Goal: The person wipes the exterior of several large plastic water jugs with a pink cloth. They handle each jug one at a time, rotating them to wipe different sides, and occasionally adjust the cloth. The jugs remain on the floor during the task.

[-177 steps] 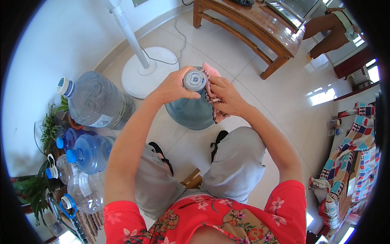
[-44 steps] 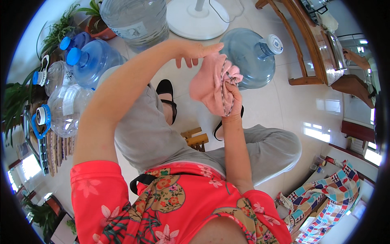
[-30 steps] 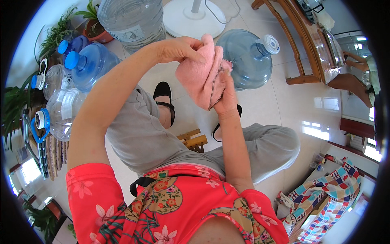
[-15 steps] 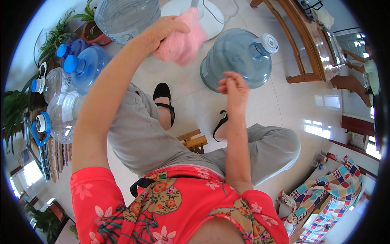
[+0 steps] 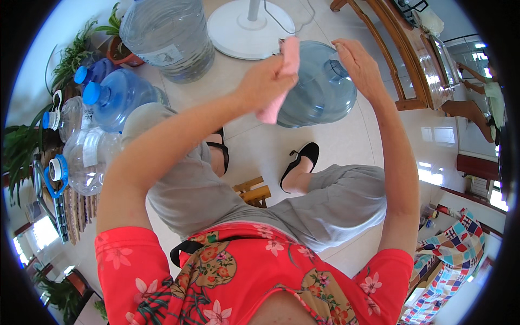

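The cloth [image 5: 279,81] gripped in the left hand [image 5: 264,82] is soft, matt pink fabric. Under the right hand [image 5: 358,64], the jug [image 5: 319,89] is glossy, see-through blue plastic. Beyond both hands, the fan base [image 5: 244,32] is smooth white plastic. Below the hands, the floor [image 5: 260,146] is glossy pale tile, and nearer the body the stool [image 5: 254,192] is bare wood.

Bright, even daylight fills the room — glare patches gleam on the tiled floor [image 5: 433,135] toward three o'clock. Shadows stay soft. Fisheye bending curves everything near the black rim — the centre is sharp, edges smear slightly.
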Demonstrator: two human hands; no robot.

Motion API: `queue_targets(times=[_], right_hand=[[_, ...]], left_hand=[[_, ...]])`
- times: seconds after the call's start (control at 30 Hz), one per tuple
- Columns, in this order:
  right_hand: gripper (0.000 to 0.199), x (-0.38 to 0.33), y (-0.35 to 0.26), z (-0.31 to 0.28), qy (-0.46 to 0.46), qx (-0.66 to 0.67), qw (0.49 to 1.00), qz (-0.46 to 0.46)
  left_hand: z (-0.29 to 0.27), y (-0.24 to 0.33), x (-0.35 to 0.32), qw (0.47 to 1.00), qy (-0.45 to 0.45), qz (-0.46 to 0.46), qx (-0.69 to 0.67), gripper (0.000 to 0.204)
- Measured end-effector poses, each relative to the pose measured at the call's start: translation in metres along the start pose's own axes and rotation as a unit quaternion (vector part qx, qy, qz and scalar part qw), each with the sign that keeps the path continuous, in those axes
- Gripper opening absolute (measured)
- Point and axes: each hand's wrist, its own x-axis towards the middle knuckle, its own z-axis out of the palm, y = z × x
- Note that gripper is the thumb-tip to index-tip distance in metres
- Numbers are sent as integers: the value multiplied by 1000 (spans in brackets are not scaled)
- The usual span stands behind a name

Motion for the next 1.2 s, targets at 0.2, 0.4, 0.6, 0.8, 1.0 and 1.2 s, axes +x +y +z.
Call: queue_targets(times=[0.2,0.4,0.6,0.8,1.0,1.2], right_hand=[[27,1,0,13,57,-17,998,-31],[23,1,-7,16,93,11,995,-24],[18,2,1,22,139,-1,989,-55],[16,5,1,22,137,9,987,-78],[15,3,2,23,146,8,985,-87],[15,5,4,26,164,-1,982,-93]], left_hand=[[59,-22,-13,913,98,295,266,28],[35,-20,49,912,48,315,258,24],[36,-4,123,914,21,320,247,21],[47,10,172,918,-133,16,374,30],[27,-14,136,982,28,-88,166,39],[52,-38,69,965,256,-38,48,40]])
